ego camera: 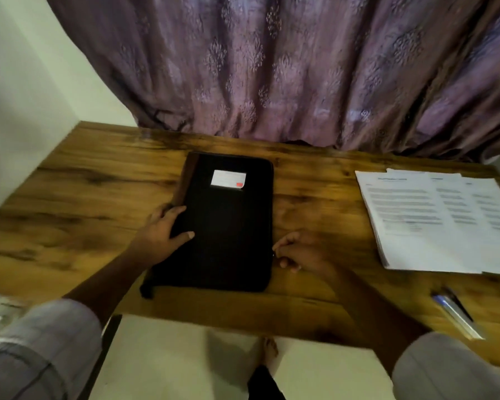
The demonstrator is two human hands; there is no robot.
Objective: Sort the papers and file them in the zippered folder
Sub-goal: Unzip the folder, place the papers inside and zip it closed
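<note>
While it lies flat and closed near the middle of the table (84, 197), the black zippered folder (228, 226) sits long side running away from the person, with a white label (228, 179) with a red mark at one corner on the far part of its cover. A small dark tab (147, 287) sticks out at its near left corner. The left hand (162, 235) grips the folder's left edge about halfway along: fingers curled over the side, thumb laid flat on the cover. The right hand (300, 251) is at the folder's right edge, lower down, with thumb and forefinger pinched together against that edge and the other fingers curled under. What sits between the fingertips is too blurred to tell. Well apart to the right, a stack of printed papers (433, 223) lies fanned on the table, text side up, none of it touching the folder. Near the table's front right edge lie a few pens (456, 316), side by side, at an angle. A purple patterned curtain (272, 67) hangs behind the table and a pale wall (18, 111) runs along its left side. Rolled grey sleeves show at both lower corners, and a bare foot (269, 350) on the pale floor (171, 356) shows below the table edge.
</note>
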